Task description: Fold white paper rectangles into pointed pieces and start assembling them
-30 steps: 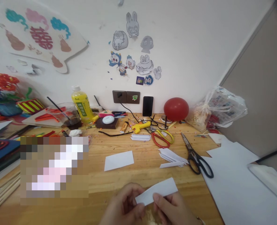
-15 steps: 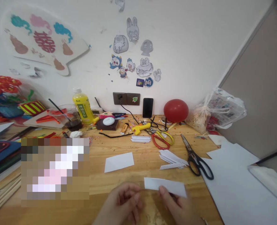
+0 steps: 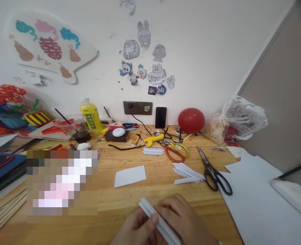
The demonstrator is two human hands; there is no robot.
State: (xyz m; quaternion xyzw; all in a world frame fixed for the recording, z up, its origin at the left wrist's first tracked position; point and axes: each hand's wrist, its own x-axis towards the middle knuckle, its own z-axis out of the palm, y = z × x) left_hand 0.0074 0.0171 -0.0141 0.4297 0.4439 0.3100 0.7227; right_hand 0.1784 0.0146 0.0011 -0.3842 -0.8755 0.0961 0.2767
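Observation:
Between my two hands, low in the view, is a folded strip of white paper point(image 3: 163, 227), slanting from upper left to lower right. My left hand point(image 3: 140, 224) pinches it, the thumb lying on its top face. My right hand point(image 3: 179, 216) is closed along its other side, fingers pressed against the edge; its thumb is hidden. Beyond them a flat white paper rectangle point(image 3: 130, 176) lies on the wooden table point(image 3: 102, 204). A small pile of folded paper strips point(image 3: 187, 173) sits to the right, and another stack of folded strips point(image 3: 153, 151) lies farther back.
Black-handled scissors point(image 3: 214, 173) and large white sheets point(image 3: 265, 204) lie at the right. Red-and-yellow-handled scissors point(image 3: 177, 153), a yellow glue gun point(image 3: 153, 139), a phone point(image 3: 161, 117) and a red balloon point(image 3: 191, 120) are farther back. A drink bottle point(image 3: 91, 117) and wooden sticks point(image 3: 6, 216) are left.
The paper was flat in my right hand, with my left hand apart from it. Now it is folded narrow and turned steeper, and both hands hold it close together.

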